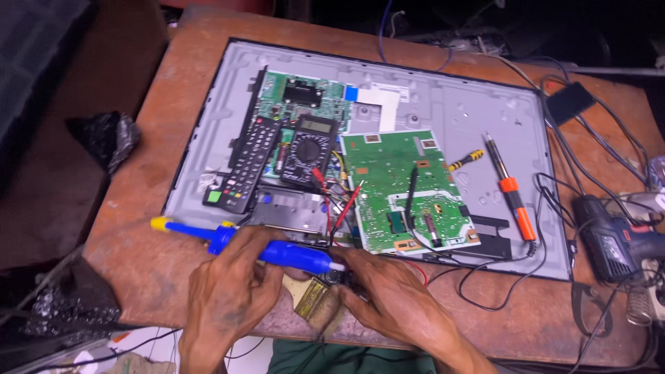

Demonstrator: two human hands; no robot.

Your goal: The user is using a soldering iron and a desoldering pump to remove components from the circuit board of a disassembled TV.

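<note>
The left hand (232, 284) is clenched around a blue pump (273, 253), a long plastic tube with a thicker blue barrel in the palm, a thinner blue shaft running out to the left and a yellow knob at that far end; its pale tip points right, toward the right hand (395, 298). The pump lies nearly level, just above the near edge of the surface (152, 270), a worn reddish-brown top. The right hand's fingers (360, 266) are curled down over a small dark part (337, 277) right at the pump's tip; what exactly they grip is hidden, so I cannot tell whether they pinch it or only steady it. Just below the two hands a small yellowish tin (310, 296) sits open on the surface. Behind the hands lies a grey panel (471, 111) with a black rim, carrying a green board (405, 187) near its middle. To the left of that board a black meter (308, 151) rests beside a black remote (251, 163), with red leads (346, 208) trailing toward the hands. On the panel's right side lie an orange-handled iron (511, 190) and a small yellow screwdriver (465, 161). A dark drill (613, 242) sits at the surface's right edge among black cables.
</note>
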